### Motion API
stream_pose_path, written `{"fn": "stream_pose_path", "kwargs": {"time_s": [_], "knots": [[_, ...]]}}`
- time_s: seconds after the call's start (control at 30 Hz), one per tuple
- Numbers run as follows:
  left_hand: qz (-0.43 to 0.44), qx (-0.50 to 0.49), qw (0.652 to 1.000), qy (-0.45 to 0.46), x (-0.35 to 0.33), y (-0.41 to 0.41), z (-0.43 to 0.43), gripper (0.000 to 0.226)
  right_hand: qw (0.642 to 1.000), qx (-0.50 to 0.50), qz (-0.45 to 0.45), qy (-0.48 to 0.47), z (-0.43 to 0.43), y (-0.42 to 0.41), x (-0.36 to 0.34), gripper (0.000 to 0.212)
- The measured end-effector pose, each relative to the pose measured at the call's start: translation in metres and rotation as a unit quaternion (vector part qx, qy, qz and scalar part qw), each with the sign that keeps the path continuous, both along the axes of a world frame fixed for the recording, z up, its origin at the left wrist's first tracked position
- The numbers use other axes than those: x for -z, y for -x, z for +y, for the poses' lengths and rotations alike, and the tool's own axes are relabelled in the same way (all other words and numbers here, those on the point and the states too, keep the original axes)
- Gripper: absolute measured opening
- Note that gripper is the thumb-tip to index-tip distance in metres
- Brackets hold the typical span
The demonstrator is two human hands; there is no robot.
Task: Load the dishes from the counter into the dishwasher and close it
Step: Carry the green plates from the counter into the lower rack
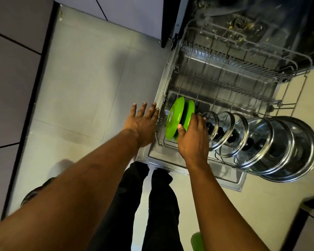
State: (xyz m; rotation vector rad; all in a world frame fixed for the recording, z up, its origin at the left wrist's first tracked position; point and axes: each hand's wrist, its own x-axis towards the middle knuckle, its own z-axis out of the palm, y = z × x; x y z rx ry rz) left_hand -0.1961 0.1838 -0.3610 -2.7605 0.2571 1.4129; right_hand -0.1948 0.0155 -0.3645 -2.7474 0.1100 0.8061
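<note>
The dishwasher's lower rack (225, 87) is pulled out over the open door (230, 180). Two green plates stand on edge at the rack's near left corner. My right hand (192, 138) grips the right-hand green plate (189, 111) by its rim, thumb between the two plates. The left green plate (174, 118) stands free beside it. My left hand (143, 124) hovers flat with fingers spread, just left of the rack's edge, holding nothing. Several glass lids (230, 131) stand in a row to the right, ending in a steel pot (297, 149).
The rack's far rows of tines hold nothing. The dishwasher tub floor (243, 26) shows food debris. Pale floor tiles (91, 84) lie to the left, grey cabinet fronts (11, 69) beyond. My legs in black trousers (152, 205) stand at the door's front edge.
</note>
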Motion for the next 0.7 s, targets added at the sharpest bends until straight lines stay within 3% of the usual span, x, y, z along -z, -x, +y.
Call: {"fn": "stream_pose_path", "kwargs": {"time_s": [0.4,0.7], "knots": [[-0.049,-0.149,0.988,-0.009,-0.138,0.044,0.021,0.070,0.982,-0.178,-0.052,0.019,0.041,-0.002,-0.149,0.067],[-0.192,-0.208,0.959,-0.030,-0.306,0.028,0.041,0.071,0.953,-0.254,-0.160,-0.033,0.069,-0.022,-0.290,0.069]]}}
